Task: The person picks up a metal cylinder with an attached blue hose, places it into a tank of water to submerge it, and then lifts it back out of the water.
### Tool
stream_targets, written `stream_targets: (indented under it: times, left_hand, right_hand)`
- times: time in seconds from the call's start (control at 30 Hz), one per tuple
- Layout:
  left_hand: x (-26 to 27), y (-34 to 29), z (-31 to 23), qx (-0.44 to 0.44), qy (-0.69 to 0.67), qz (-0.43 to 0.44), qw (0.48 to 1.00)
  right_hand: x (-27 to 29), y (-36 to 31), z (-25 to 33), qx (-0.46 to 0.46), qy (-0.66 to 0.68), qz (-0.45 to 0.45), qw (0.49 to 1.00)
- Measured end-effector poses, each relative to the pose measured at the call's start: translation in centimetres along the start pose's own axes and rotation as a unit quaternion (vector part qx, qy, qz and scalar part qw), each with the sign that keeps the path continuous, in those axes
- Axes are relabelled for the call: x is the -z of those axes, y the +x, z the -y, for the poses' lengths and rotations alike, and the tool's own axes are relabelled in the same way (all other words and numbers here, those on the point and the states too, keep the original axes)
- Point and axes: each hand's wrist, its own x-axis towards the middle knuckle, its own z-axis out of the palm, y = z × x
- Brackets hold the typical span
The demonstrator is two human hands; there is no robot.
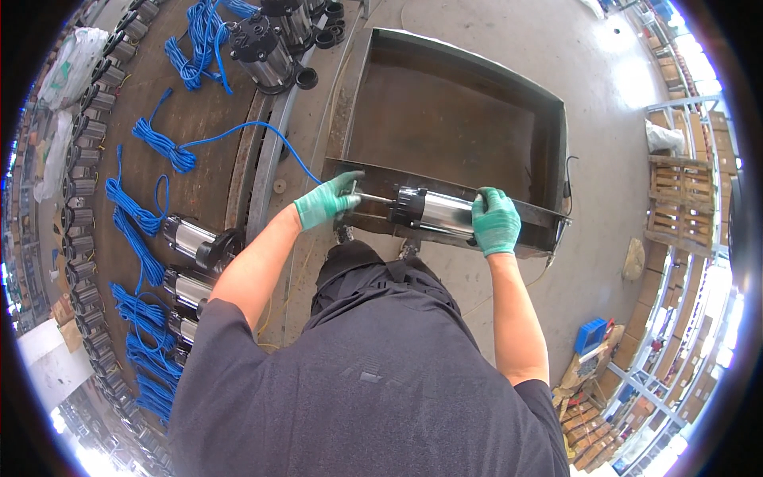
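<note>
Resting across the near rim of the big steel trough (548,151), a stainless submersible pump (433,211) lies level. Right hand (495,222) is wrapped round its far end; left hand (326,200) pinches the blue cable (238,131) stub at its black cap. It seems mid-placement; lowering it in would need both grips steady.

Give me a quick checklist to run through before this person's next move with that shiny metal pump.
1. Right hand gripping the steel pump: ok.
2. Left hand at the pump's black end: ok.
3. Both hands gloved: ok.
4. Pump resting on the near rim of the metal tank: cannot tell.
5. Blue cable free of tangles: cannot tell.
6. Liquid in the tank: cannot tell.
</note>
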Motion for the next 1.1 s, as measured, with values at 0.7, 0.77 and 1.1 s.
stream_targets:
  times: [0.7,0.77,1.1]
  left_hand:
    - [-1.6,0.0,0.0,-0.049,0.065,-0.067,0.994]
    - [-1.0,-0.3,-0.2,0.099,-0.236,-0.022,0.966]
    - [-0.4,0.7,-1.9,0.139,-0.198,0.015,0.970]
  right_hand:
    - [-0.2,0.0,0.1,0.001,0.005,-0.013,1.000]
    - [-0.2,0.0,0.0,0.002,0.006,-0.013,1.000]
    - [-0.1,-0.1,-0.6,0.007,-0.015,-0.028,0.999]
